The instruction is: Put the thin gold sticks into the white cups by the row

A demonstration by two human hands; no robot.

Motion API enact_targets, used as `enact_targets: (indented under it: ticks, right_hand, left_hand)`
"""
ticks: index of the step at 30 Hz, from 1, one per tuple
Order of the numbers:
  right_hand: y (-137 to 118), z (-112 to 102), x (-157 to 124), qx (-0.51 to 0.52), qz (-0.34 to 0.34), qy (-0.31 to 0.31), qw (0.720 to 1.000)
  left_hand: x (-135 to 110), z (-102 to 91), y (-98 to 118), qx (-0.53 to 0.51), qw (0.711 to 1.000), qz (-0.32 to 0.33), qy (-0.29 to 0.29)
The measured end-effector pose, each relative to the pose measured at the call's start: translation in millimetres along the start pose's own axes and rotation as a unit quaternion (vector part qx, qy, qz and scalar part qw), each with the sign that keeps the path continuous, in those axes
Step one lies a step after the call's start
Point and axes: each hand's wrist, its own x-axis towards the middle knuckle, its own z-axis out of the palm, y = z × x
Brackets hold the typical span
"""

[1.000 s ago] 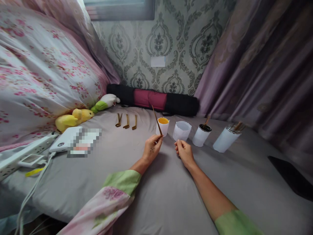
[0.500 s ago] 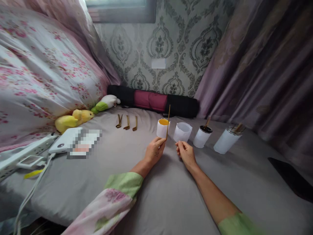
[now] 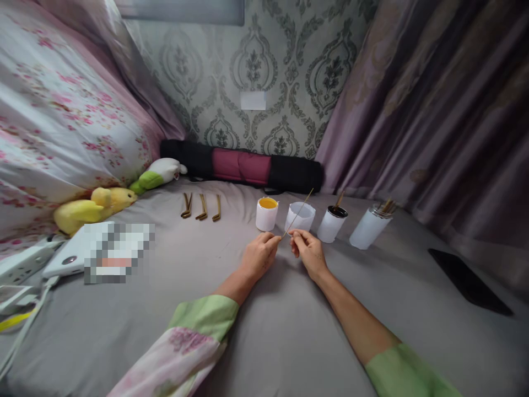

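Observation:
My left hand (image 3: 259,255) pinches the lower end of a thin brown stick (image 3: 298,213), which leans up and to the right over a white cup (image 3: 300,216). My right hand (image 3: 308,251) is closed in a pinch right beside that end of the stick; whether it touches the stick is unclear. Both hands rest low on the grey sheet (image 3: 289,320). A white cup with yellow liquid (image 3: 266,213) stands just left of the stick. To the right, a cup with dark liquid (image 3: 333,223) holds a stick, and a tilted white jar (image 3: 369,227) holds several sticks.
Three bent brown sticks (image 3: 201,205) lie on the sheet at the back left. A black and maroon roll (image 3: 242,166) lies along the wall. Plush toys (image 3: 97,202), a power strip and chargers (image 3: 25,262) sit at the left. A black phone (image 3: 469,280) lies at the right.
The stick in my left hand has swung from leaning left, through upright, to leaning right over the cups. My right hand has closed in toward its lower end. The view shifted slightly.

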Motion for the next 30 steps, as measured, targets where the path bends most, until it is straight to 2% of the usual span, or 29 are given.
enact_targets:
  ticks: [16,25,30]
  right_hand:
    - [-7.0,-5.9,1.2,0.04,0.036,0.02,0.998]
    - [-4.0,-6.4,1.8,0.044,0.031,0.026,0.998]
    - [-2.0,-6.3,2.6,0.032,0.033,0.028,0.999]
  left_hand:
    - [-0.3,-3.6,-0.4,0.034,0.996,0.045,-0.07]
    - [-1.2,-4.1,0.7,0.0,0.996,0.024,-0.089]
    - [0.2,-0.9,1.7,-0.075,0.994,-0.023,-0.08]
